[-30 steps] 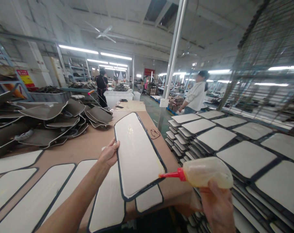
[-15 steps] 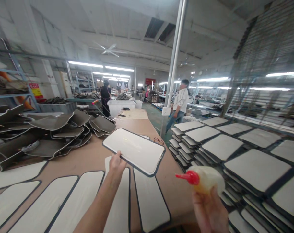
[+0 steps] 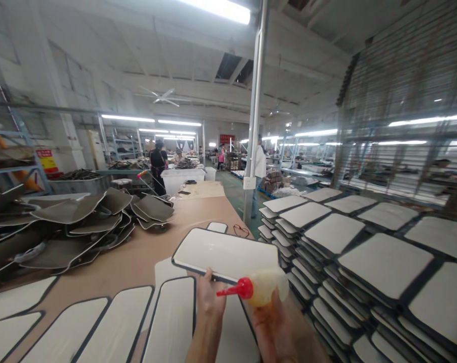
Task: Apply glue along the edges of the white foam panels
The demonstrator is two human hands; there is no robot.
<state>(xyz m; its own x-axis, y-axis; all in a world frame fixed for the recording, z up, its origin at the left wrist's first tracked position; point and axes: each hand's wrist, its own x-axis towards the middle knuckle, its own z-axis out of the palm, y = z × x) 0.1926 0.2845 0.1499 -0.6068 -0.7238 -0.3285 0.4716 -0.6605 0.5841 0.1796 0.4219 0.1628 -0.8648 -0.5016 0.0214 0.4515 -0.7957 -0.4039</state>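
The left hand (image 3: 209,297) pinches the near long edge of a panel (image 3: 228,253), fingers closed on the rim, holding it nearly flat and lifted off the table (image 3: 137,262). The panel is a long white rounded rectangle with a dark bound border; its face is smooth and slightly glossy. It stretches away from the grip and out to both sides, its right end reaching over the table's right edge.

Just right of that grip, the right hand (image 3: 271,327) wraps a bottle (image 3: 264,288), fingers closed around its body. The bottle is soft, translucent and yellowish, with a red nozzle (image 3: 236,290) pointing left, its tip nearly at the left hand, just below the panel's near edge.

Below and left of the grips, more white panels (image 3: 118,322) lie side by side on the table. Right of the grips, stacks (image 3: 349,262) of squarer white panels with dark borders stand in rows. Far left of the grip sits a heap of grey mats (image 3: 77,222). Beyond the panel a pole (image 3: 254,126) rises, and people (image 3: 158,164) stand further off.
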